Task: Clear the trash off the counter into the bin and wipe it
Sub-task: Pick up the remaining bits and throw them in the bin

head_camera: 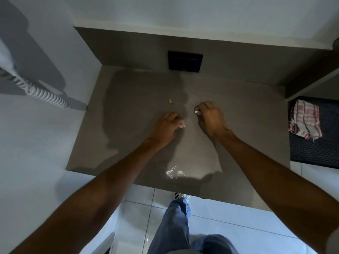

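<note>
The grey counter (238,125) is mostly bare, with a checkered rag (304,121) sitting off to the right on a dark mat (311,153). The left hand (166,130) is curled closed on nothing visible, and the right hand (211,117) pinches a tiny white scrap (196,112). One butt-like bit (170,101) lies just past the left hand; it looks featherlight and crushable, so a fingertip pinch across its middle should do.

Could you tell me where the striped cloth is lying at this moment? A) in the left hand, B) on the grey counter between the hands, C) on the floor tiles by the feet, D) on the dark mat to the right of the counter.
D: the striped cloth lies crumpled on the dark mat, right of the counter, apart from both hands.
</note>
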Demonstrator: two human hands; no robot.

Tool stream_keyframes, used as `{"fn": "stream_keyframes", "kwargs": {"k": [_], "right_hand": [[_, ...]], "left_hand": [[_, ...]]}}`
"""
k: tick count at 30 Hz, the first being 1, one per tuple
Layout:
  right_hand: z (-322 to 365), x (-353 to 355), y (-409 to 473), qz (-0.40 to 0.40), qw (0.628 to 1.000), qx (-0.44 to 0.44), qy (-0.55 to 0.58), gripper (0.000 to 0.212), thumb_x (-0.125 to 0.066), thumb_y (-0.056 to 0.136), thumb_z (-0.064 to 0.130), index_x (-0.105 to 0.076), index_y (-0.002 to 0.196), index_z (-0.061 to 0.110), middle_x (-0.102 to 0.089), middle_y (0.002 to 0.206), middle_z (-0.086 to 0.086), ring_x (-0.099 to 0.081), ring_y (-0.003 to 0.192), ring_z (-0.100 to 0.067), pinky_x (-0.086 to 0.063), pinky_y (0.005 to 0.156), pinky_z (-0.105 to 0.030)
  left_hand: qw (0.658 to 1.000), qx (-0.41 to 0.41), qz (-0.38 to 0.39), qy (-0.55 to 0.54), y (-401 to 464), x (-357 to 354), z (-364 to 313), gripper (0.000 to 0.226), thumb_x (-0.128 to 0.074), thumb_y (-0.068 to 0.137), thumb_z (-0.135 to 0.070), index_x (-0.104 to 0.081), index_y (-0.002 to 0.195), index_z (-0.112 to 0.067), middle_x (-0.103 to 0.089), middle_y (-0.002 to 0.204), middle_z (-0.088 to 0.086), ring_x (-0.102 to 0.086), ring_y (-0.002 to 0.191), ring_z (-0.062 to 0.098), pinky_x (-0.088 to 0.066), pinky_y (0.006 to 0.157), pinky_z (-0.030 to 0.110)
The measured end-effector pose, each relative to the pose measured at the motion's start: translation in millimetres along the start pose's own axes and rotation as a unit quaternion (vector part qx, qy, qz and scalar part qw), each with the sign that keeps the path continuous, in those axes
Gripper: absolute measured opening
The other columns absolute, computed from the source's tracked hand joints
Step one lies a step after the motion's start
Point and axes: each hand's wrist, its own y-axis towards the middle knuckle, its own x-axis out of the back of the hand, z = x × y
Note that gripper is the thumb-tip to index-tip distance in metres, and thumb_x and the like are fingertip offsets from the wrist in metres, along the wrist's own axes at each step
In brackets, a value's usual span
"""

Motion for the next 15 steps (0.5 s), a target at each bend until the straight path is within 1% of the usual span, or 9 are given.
{"fn": "stream_keyframes", "kwargs": {"k": [1,3,4,5,7,9,11,13,15], "right_hand": [[-2,1,-2,-0.005,1.0,-0.002,0.006,0.03,-0.064,0.076,-0.011,-0.073,0.101,0.002,-0.069,0.103,-0.02,-0.061,0.095,-0.042,-0.049,0.078,-0.039],[-5,5,-6,-0.011,1.0,-0.005,0.017,0.03,-0.065,0.074,-0.011,-0.074,0.1,0.002,-0.069,0.102,-0.02,-0.061,0.094,-0.042,-0.05,0.076,-0.038],[-6,6,-9,-0.009,1.0,-0.006,0.02,0.031,-0.066,0.074,-0.011,-0.074,0.102,0.001,-0.069,0.103,-0.02,-0.061,0.095,-0.042,-0.051,0.076,-0.039],[-8,9,-12,-0.006,1.0,-0.006,0.022,0.032,-0.066,0.075,-0.01,-0.074,0.103,0.001,-0.068,0.104,-0.021,-0.061,0.096,-0.042,-0.053,0.077,-0.04],[-9,14,-20,0.002,1.0,-0.009,0.023,0.035,-0.065,0.075,-0.009,-0.073,0.108,0.001,-0.067,0.109,-0.021,-0.061,0.101,-0.042,-0.054,0.081,-0.044],[-12,20,-31,0.002,0.999,-0.013,0.029,0.037,-0.063,0.075,-0.009,-0.073,0.109,0.001,-0.067,0.111,-0.022,-0.06,0.104,-0.043,-0.053,0.084,-0.046],[-14,24,-44,-0.013,0.999,-0.02,0.038,0.038,-0.061,0.073,-0.01,-0.073,0.107,0.0,-0.067,0.11,-0.023,-0.06,0.103,-0.044,-0.053,0.084,-0.046],[-17,26,-62,-0.023,0.999,-0.032,0.038,0.034,-0.06,0.076,-0.009,-0.073,0.107,0.001,-0.067,0.109,-0.023,-0.059,0.104,-0.044,-0.052,0.085,-0.047],[-20,25,-83,-0.035,0.998,-0.036,0.047,0.028,-0.058,0.083,-0.007,-0.073,0.106,0.001,-0.066,0.109,-0.023,-0.06,0.103,-0.044,-0.052,0.087,-0.049]], "left_hand": [[0.998,0.055,-0.033,-0.011,4,4,1,0.026,-0.07,0.074,0.011,-0.078,0.09,-0.009,-0.073,0.096,0.015,-0.07,0.092,0.039,-0.059,0.083,0.042],[0.985,0.148,-0.082,-0.014,21,11,8,0.028,-0.067,0.079,0.012,-0.077,0.1,-0.003,-0.072,0.11,0.021,-0.068,0.111,0.041,-0.054,0.097,0.04],[0.98,0.182,-0.08,-0.007,34,13,14,0.025,-0.065,0.084,0.009,-0.076,0.105,0.0,-0.071,0.119,0.023,-0.064,0.121,0.041,-0.049,0.106,0.04],[0.976,0.21,-0.059,-0.005,47,15,19,0.023,-0.062,0.091,0.005,-0.074,0.11,0.001,-0.069,0.125,0.025,-0.061,0.128,0.04,-0.047,0.111,0.039],[0.967,0.256,0.013,0.009,66,16,24,0.024,-0.055,0.099,-0.002,-0.072,0.116,0.0,-0.07,0.128,0.023,-0.064,0.127,0.038,-0.049,0.108,0.039],[0.962,0.262,0.063,0.045,70,12,22,0.028,-0.054,0.098,-0.003,-0.073,0.119,-0.003,-0.074,0.125,0.021,-0.067,0.12,0.037,-0.052,0.104,0.042],[0.958,0.253,0.098,0.09,70,11,16,0.03,-0.058,0.095,-0.005,-0.075,0.12,-0.007,-0.075,0.123,0.019,-0.068,0.119,0.038,-0.051,0.104,0.044],[0.957,0.245,0.104,0.116,71,14,10,0.03,-0.065,0.09,-0.013,-0.078,0.117,-0.009,-0.077,0.119,0.017,-0.071,0.115,0.037,-0.054,0.101,0.042],[0.958,0.259,0.08,0.097,72,20,6,0.029,-0.072,0.086,-0.016,-0.081,0.113,-0.007,-0.079,0.117,0.016,-0.072,0.113,0.036,-0.056,0.099,0.04]]}}
